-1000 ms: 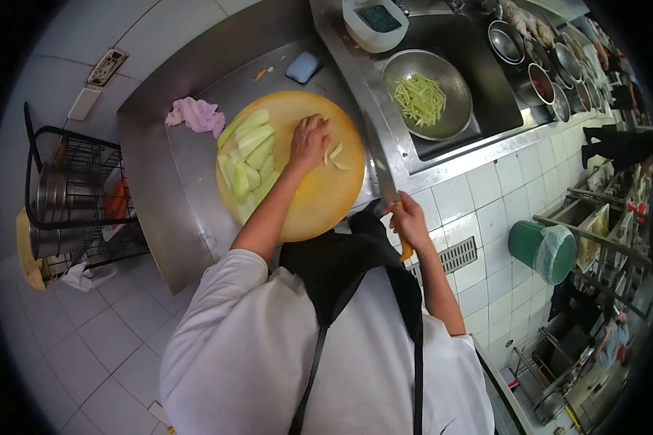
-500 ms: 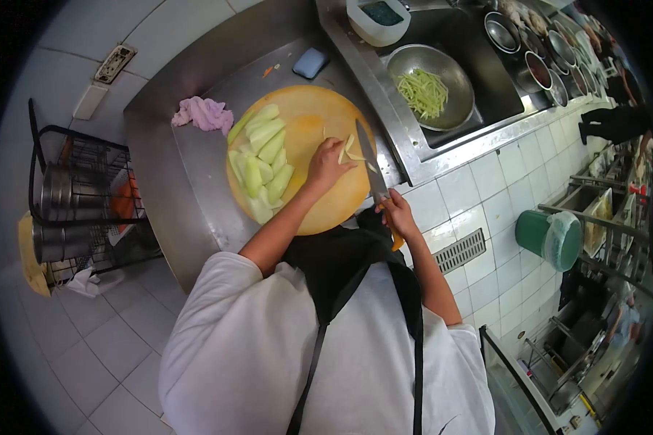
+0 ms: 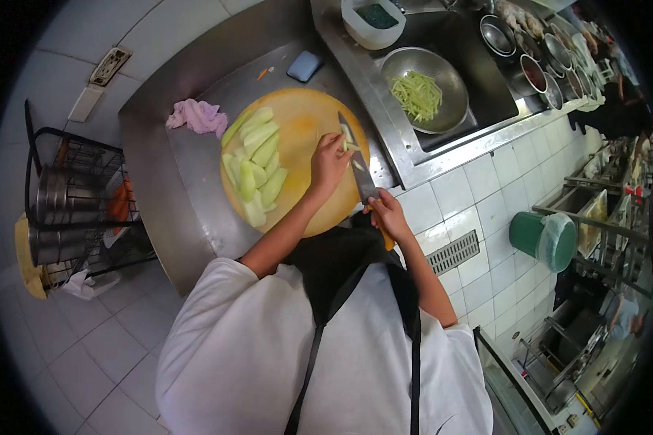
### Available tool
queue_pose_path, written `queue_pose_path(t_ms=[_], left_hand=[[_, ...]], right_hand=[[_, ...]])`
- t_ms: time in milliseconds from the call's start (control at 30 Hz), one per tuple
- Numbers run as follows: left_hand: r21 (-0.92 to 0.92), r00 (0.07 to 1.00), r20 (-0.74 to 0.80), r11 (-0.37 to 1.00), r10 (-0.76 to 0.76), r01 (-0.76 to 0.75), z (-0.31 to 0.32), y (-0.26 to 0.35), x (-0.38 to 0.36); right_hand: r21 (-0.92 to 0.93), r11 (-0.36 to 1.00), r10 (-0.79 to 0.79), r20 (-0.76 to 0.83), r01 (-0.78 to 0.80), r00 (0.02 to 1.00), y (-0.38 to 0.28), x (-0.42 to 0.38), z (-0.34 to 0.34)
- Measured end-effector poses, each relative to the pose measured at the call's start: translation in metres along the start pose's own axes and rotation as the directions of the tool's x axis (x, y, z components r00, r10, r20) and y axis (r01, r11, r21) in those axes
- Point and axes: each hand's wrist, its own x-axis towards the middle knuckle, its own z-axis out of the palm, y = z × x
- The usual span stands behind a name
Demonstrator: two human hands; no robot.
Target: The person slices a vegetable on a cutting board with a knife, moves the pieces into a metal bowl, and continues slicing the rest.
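A round yellow cutting board (image 3: 305, 210) lies on the steel counter, with several pale green vegetable pieces (image 3: 257, 163) on its left side. My left hand (image 3: 330, 165) is closed at the board's right part, its fingertips on small cut vegetable strips (image 3: 350, 141). My right hand (image 3: 386, 210) is wrapped round the orange handle of a knife (image 3: 360, 174). The blade points up and away over the board's right edge, beside the strips and my left fingertips.
A metal bowl (image 3: 453, 83) of green strips sits at the sink (image 3: 486, 119). A blue sponge (image 3: 304, 66) and a pink cloth (image 3: 197, 117) lie on the counter. A wire rack (image 3: 87, 210) with pots stands left. Metal bowls and a person in dark clothes (image 3: 617, 109) are at right.
My left fingers have drawn in around the strips near the blade. The knife has shifted slightly left over the board's edge. The whole view has shifted slightly.
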Motion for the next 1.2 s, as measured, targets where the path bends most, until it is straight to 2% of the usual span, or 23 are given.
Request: queue_pose_path(t_ms=[67,133,200,233,300,333,367,433,533,633,767,800,867,900,967,1000,1033,1100,1167,1200], left_hand=[[-0.056,0.998,-0.025,0.997,0.055,-0.056,0.02,0.017,0.029],[-0.009,0.992,0.037,0.993,0.119,-0.119,0.036,0.06,0.074],[-0.018,0.963,-0.092,0.967,0.251,-0.254,0.068,0.09,0.117],[0.033,0.95,-0.094,0.955,0.297,-0.295,0.078,0.098,0.133],[0.133,0.916,-0.091,0.916,0.391,-0.378,0.099,0.116,0.156],[0.098,0.933,0.003,0.929,0.359,-0.358,0.106,0.119,0.156],[0.149,0.889,0.082,0.877,0.45,-0.458,0.11,0.119,0.152],[0.229,0.764,0.251,0.731,0.594,-0.643,0.119,0.118,0.137],[0.214,0.596,0.509,0.579,0.621,-0.786,0.129,0.13,0.105],[0.137,0.591,0.57,0.644,0.57,-0.753,0.157,0.128,0.111],[0.304,0.711,0.46,0.657,0.533,-0.69,0.202,0.108,0.166],[0.395,0.719,0.499,0.612,0.483,-0.685,0.204,0.11,0.181],[0.424,0.754,0.498,0.639,0.428,-0.642,0.214,0.104,0.202],[0.449,0.778,0.493,0.653,0.389,-0.611,0.215,0.098,0.206],[0.276,0.817,0.438,0.809,0.375,-0.52,0.232,0.078,0.21],[0.156,0.838,0.411,0.878,0.359,-0.453,0.236,0.058,0.208],[0.221,0.853,0.361,0.854,0.376,-0.47,0.203,0.081,0.19],[0.222,0.88,0.176,0.854,0.44,-0.471,0.172,0.079,0.163],[0.187,0.929,0.024,0.911,0.369,-0.367,0.133,0.067,0.136],[0.21,0.957,-0.051,0.94,0.286,-0.269,0.108,0.056,0.118]], right_hand=[[0.02,0.998,-0.051,-0.084,0.053,0.995,-0.029,-0.011,-0.006],[-0.036,0.995,-0.095,-0.228,0.089,0.969,-0.072,-0.014,-0.018],[-0.115,0.988,-0.138,-0.316,0.107,0.939,-0.107,-0.005,-0.043],[-0.137,0.986,-0.142,-0.349,0.1,0.926,-0.119,0.003,-0.062],[0.032,0.999,0.005,-0.372,0.007,0.928,-0.147,0.014,-0.096],[0.079,0.997,0.039,-0.375,-0.01,0.926,-0.15,0.021,-0.118],[0.128,0.991,0.071,-0.375,-0.024,0.924,-0.15,0.026,-0.136],[0.184,0.983,0.082,-0.367,-0.015,0.927,-0.157,0.023,-0.158],[0.231,0.973,0.061,-0.33,0.018,0.942,-0.165,0.01,-0.173],[0.177,0.983,0.016,-0.322,0.044,0.947,-0.179,-0.011,-0.171],[0.158,0.985,-0.021,-0.298,0.071,0.954,-0.189,-0.051,-0.173],[0.162,0.984,-0.018,-0.312,0.072,0.95,-0.189,-0.063,-0.172],[0.169,0.983,-0.007,-0.33,0.066,0.944,-0.186,-0.089,-0.169],[0.164,0.984,0.002,-0.388,0.067,0.922,-0.182,-0.102,-0.168],[0.099,0.992,-0.028,-0.427,0.077,0.904,-0.173,-0.119,-0.166],[0.096,0.993,-0.01,-0.509,0.069,0.861,-0.164,-0.123,-0.164],[0.042,0.995,-0.062,-0.459,0.091,0.886,-0.153,-0.126,-0.168],[0.119,0.98,-0.103,-0.389,0.161,0.915,-0.131,-0.125,-0.173],[0.149,0.978,-0.083,-0.353,0.144,0.932,-0.128,-0.121,-0.171],[0.135,0.983,-0.073,-0.316,0.121,0.946,-0.128,-0.115,-0.17]])
